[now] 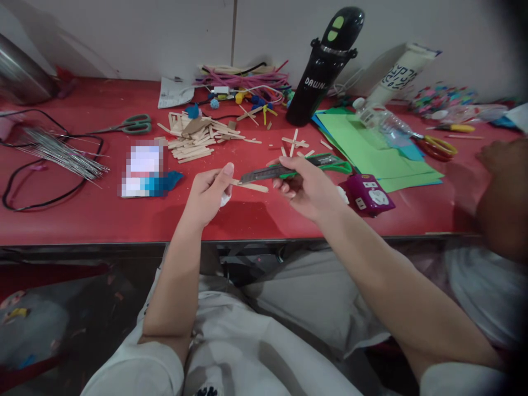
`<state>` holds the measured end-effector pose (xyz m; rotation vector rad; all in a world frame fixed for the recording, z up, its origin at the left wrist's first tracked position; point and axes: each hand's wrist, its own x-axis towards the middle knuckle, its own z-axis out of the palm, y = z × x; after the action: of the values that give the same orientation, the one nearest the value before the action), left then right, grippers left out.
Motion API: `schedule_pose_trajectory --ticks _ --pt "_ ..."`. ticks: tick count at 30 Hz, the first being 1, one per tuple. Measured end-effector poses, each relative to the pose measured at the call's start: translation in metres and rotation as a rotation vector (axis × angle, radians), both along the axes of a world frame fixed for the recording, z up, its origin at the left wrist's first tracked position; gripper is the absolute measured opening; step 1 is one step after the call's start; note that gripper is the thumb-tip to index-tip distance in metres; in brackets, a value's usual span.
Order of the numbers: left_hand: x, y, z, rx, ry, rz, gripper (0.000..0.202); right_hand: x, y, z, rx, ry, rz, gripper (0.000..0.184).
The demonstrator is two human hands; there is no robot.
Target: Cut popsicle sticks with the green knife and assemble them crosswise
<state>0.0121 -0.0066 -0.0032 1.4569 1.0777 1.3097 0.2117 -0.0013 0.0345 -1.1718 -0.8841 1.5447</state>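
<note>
My left hand (209,190) is closed on a thin wooden craft stick (252,186) that points to the right, and a bit of white material shows under its fingers. My right hand (304,186) grips a green utility knife (289,169). The knife's blade reaches left, just above the stick. Both hands hover over the front part of the red table (82,214).
A heap of wooden sticks (193,140), grey scissors (127,125), a bundle of metal wires (61,153) and a black cable lie to the left. Behind are a black bottle (325,66), green paper sheets (371,151), yellow-handled scissors (437,146) and a purple box (368,193). Another person's arm (501,192) is at right.
</note>
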Motion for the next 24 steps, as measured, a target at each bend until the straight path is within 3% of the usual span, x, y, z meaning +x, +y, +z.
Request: schedule_pose_trajectory --ticks 3,6,15,20,24 --pt "0.001 -0.001 0.002 -0.003 0.038 -0.008 0.055 -0.003 0.002 -0.002 -0.145 0.103 -0.039 0.015" --pt "0.001 0.000 0.000 -0.021 0.018 0.010 0.055 0.000 0.005 -0.002 -0.114 0.122 -0.059 0.013" --pt "0.002 0.002 -0.002 -0.032 -0.038 0.060 0.054 0.015 0.009 0.003 0.303 -0.060 -0.189 0.020" --pt "0.002 0.002 -0.002 -0.057 -0.045 0.063 0.056 0.013 -0.007 0.004 0.614 -0.292 -0.027 0.022" --pt "0.003 0.002 -0.003 -0.078 -0.058 0.054 0.057 0.016 -0.013 0.006 0.756 -0.484 0.039 0.013"
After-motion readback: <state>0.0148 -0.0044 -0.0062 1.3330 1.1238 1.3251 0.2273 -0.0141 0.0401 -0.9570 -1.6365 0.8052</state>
